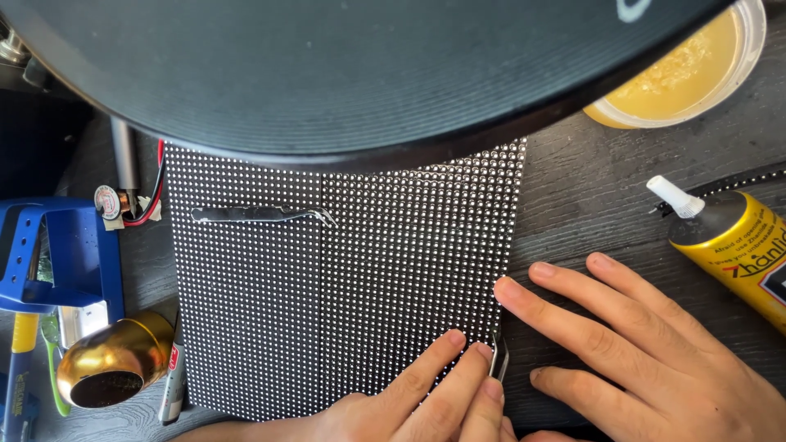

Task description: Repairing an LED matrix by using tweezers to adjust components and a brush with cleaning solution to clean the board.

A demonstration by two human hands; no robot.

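Note:
A black LED panel (344, 278) covered in rows of small white dots lies flat on the dark wooden table. My left hand (426, 397) rests on the panel's lower right corner and pinches a thin metal tool (499, 360) against the panel's right edge. My right hand (647, 352) lies flat on the table just right of the panel, fingers spread. Its index fingertip touches the panel's edge above the tool. A bent metal pick (262, 214) lies loose on the panel's upper left part.
A yellow glue tube (737, 245) with a white nozzle lies at the right. A clear tub of yellow paste (696, 69) stands top right. On the left are a blue holder (65, 254), a gold round object (110, 364) and a marker (172, 381). A dark cap brim (327, 74) hides the top.

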